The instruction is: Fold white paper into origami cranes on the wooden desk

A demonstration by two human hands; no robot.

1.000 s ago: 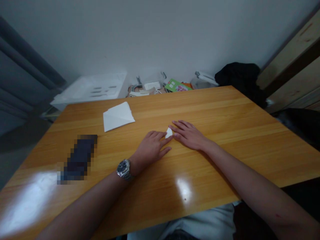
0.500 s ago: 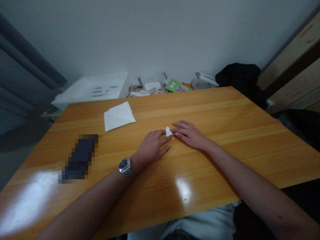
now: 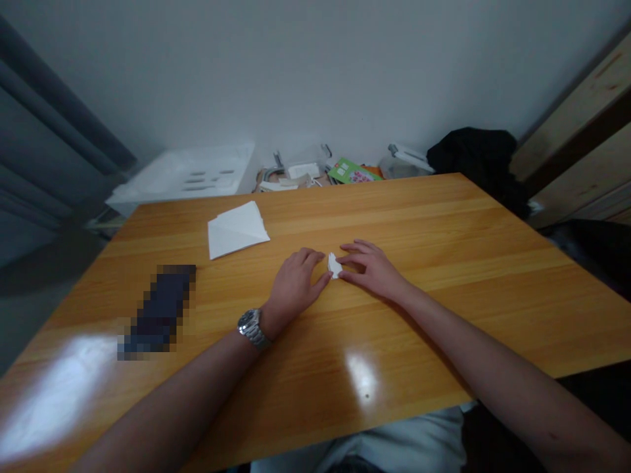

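A small folded piece of white paper [image 3: 334,266] lies on the wooden table between my two hands. My left hand [image 3: 297,279], a metal watch on its wrist, is at the paper's left side. Its thumb tip touches the lower left edge, while the forefinger is stretched out near the upper left, apart from the thumb. From the right, my right hand [image 3: 372,268] has its forefinger and thumb on the paper's right edge, gripping it there; the other fingers are extended. Fingertips partly cover the paper's edges.
Larger folded white sheets [image 3: 237,230] lie at the back left of the table [image 3: 419,223]. A dark, pixelated flat object [image 3: 162,309] rests at the left. Beyond the far edge stand a white foam tray [image 3: 197,174], a green booklet [image 3: 353,172] and a black cloth-like item [image 3: 473,154].
My left forefinger has drawn back off the paper and its thumb has come up to the lower edge. My right thumb has shifted down along the right edge. The view moved slightly.
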